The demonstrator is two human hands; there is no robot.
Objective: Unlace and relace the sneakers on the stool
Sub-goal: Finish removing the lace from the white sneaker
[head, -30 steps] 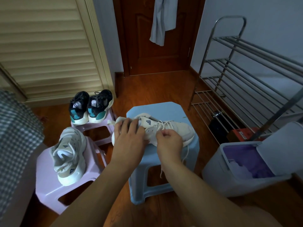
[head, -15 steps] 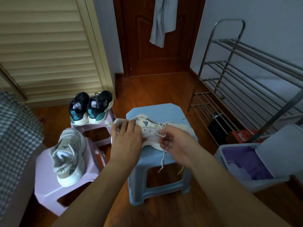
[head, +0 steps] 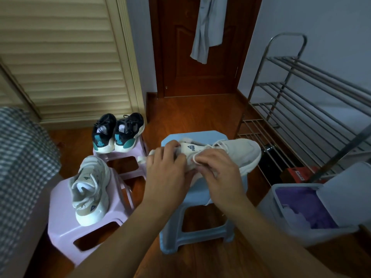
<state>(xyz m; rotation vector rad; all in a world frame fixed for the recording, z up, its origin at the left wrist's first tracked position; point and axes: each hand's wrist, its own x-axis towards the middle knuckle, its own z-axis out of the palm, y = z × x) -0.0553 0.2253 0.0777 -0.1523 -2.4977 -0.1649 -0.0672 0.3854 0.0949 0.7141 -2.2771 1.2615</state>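
The left hand [head: 166, 169] grips the heel part of a cream mesh sneaker [head: 236, 152] over the square pale blue plastic stool [head: 200, 189]. The right hand [head: 218, 169] pinches its thin white lace [head: 197, 156] with curled fingers.

1. The white sneaker [head: 230, 153] sat flat on the blue stool [head: 202, 193] a second ago; now it is turned so its toe points right, past the stool's right edge.
2. The right hand [head: 218, 173] has gone from the laces near the tongue to the shoe's near side, where it pinches a loop of white lace [head: 197, 158].
3. The left hand [head: 166, 169] has shifted slightly while gripping the heel end.
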